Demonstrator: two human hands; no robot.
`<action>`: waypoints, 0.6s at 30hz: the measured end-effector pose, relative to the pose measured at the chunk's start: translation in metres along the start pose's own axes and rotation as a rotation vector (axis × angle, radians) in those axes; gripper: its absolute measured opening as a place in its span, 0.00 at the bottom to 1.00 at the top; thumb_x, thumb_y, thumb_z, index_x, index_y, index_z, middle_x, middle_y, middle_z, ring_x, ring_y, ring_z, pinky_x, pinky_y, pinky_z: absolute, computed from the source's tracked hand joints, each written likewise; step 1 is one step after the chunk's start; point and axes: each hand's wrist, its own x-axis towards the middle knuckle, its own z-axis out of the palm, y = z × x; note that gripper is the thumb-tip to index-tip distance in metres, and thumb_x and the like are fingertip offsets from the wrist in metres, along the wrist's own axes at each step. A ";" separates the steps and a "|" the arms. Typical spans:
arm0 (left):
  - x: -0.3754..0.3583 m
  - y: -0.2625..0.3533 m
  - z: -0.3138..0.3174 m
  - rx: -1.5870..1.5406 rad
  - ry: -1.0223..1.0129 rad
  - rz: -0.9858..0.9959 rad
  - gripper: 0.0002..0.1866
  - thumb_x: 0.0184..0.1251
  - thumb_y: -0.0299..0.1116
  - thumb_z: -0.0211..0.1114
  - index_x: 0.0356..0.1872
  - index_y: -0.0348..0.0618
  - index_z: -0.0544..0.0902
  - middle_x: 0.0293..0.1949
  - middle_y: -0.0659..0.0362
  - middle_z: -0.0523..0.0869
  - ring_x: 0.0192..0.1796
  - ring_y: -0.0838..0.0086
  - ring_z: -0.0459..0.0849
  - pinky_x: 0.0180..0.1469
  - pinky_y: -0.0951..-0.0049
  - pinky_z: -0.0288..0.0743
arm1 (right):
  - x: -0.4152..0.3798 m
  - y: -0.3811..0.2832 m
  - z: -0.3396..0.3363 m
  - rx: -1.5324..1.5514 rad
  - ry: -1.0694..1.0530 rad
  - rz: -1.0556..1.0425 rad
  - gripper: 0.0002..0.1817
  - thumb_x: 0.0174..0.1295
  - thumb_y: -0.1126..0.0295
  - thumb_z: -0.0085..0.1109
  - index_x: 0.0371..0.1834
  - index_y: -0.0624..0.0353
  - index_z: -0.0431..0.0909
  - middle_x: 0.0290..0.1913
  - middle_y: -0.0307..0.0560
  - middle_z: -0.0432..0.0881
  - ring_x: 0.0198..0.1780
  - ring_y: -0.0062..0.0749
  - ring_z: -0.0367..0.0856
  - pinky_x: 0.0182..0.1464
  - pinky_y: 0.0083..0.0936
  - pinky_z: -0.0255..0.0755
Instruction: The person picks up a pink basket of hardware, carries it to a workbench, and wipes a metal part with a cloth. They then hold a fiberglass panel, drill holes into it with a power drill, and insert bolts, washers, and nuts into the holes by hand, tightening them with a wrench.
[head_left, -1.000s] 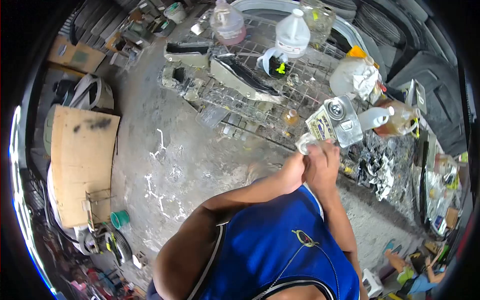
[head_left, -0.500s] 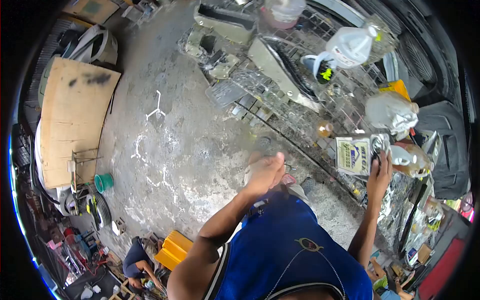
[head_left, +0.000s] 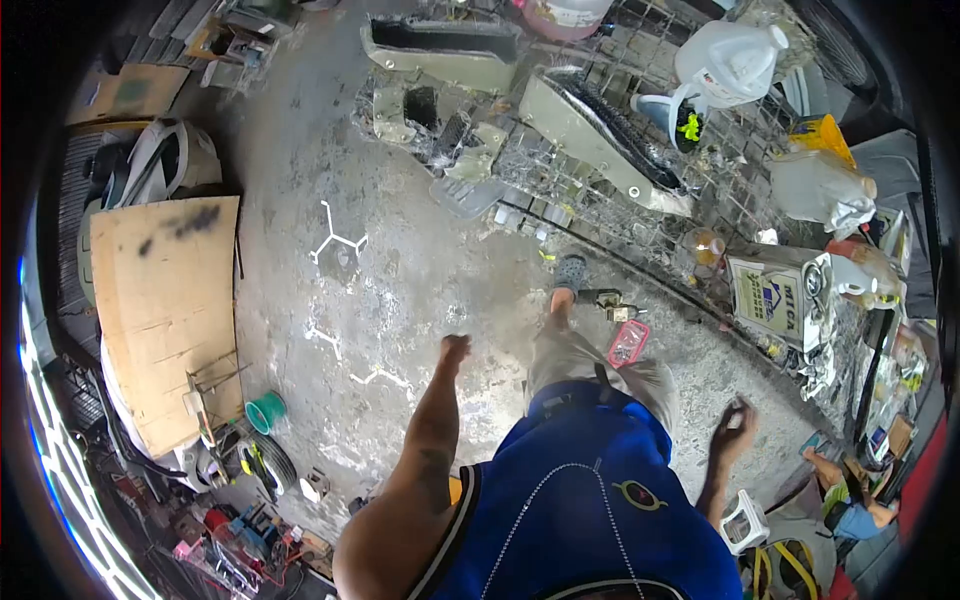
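Observation:
My left hand [head_left: 456, 350] is out over the bare concrete floor at the middle of the view. Its fingers are curled in, and nothing shows in them. My right hand [head_left: 735, 432] hangs low beside my right hip, with its fingers loosely bent and a gap between them. I can make out no object in it. Nearest to the right hand is a square metal can [head_left: 780, 295] with a printed label, standing on the low rack. A pink-rimmed tray [head_left: 628, 343] lies on the floor by my leg, close to a small dark bottle [head_left: 622, 313].
Grey moulded parts [head_left: 600, 140] lie on a wire-mesh rack [head_left: 640, 235]. White plastic jugs [head_left: 730, 62] and a yellow container [head_left: 822, 138] stand there too. At left are a plywood sheet [head_left: 165, 320] and a green bucket [head_left: 265, 411]. Another person [head_left: 850, 500] sits at lower right.
My right hand has left the top of the metal can and dropped beside my hip. My left hand has swung out to the left, away from my front. The view has shifted.

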 end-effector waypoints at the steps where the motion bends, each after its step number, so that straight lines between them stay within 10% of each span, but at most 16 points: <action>1: -0.007 0.003 -0.010 -0.010 0.090 0.000 0.10 0.61 0.38 0.64 0.33 0.42 0.84 0.26 0.57 0.85 0.27 0.72 0.84 0.28 0.71 0.74 | -0.031 0.024 0.018 -0.018 -0.075 0.016 0.09 0.61 0.77 0.58 0.44 0.62 0.82 0.40 0.54 0.84 0.44 0.47 0.82 0.52 0.38 0.72; 3: -0.026 0.024 -0.021 -0.026 0.185 0.022 0.10 0.59 0.35 0.64 0.34 0.38 0.85 0.24 0.56 0.85 0.26 0.72 0.84 0.26 0.71 0.76 | -0.086 0.048 0.044 0.072 -0.302 0.426 0.11 0.61 0.69 0.60 0.44 0.59 0.85 0.36 0.55 0.85 0.36 0.44 0.84 0.42 0.35 0.76; 9: -0.012 0.044 -0.013 0.071 -0.172 0.390 0.14 0.57 0.37 0.67 0.43 0.44 0.84 0.33 0.59 0.88 0.35 0.74 0.87 0.31 0.72 0.73 | -0.207 0.105 0.095 0.471 -0.691 0.710 0.09 0.56 0.67 0.61 0.36 0.56 0.88 0.32 0.45 0.87 0.33 0.25 0.83 0.35 0.26 0.75; 11: 0.011 0.041 0.002 -0.113 -0.355 1.115 0.16 0.56 0.35 0.68 0.45 0.41 0.84 0.33 0.57 0.87 0.35 0.74 0.86 0.33 0.70 0.76 | -0.232 0.119 0.117 0.561 -0.854 0.643 0.11 0.59 0.67 0.58 0.38 0.59 0.87 0.28 0.42 0.85 0.30 0.24 0.81 0.30 0.26 0.72; 12: -0.005 0.052 0.009 -0.104 -0.358 1.128 0.16 0.56 0.35 0.68 0.45 0.41 0.84 0.33 0.57 0.87 0.35 0.74 0.86 0.33 0.70 0.76 | -0.238 0.113 0.123 0.642 -0.942 0.632 0.12 0.59 0.66 0.57 0.38 0.60 0.86 0.27 0.41 0.84 0.29 0.25 0.80 0.29 0.26 0.71; 14: -0.068 0.086 0.021 0.110 -0.256 0.518 0.09 0.60 0.36 0.66 0.34 0.41 0.87 0.32 0.58 0.87 0.32 0.72 0.84 0.34 0.69 0.77 | -0.236 0.090 0.128 0.631 -1.109 0.731 0.12 0.59 0.64 0.55 0.35 0.59 0.86 0.28 0.40 0.84 0.26 0.25 0.77 0.25 0.25 0.67; 18: -0.141 0.089 0.009 0.715 -0.462 0.442 0.13 0.53 0.32 0.68 0.41 0.42 0.87 0.33 0.59 0.87 0.32 0.76 0.84 0.34 0.72 0.77 | -0.272 0.054 0.145 0.724 -1.084 0.996 0.11 0.53 0.67 0.53 0.32 0.55 0.85 0.27 0.39 0.82 0.24 0.22 0.73 0.21 0.20 0.59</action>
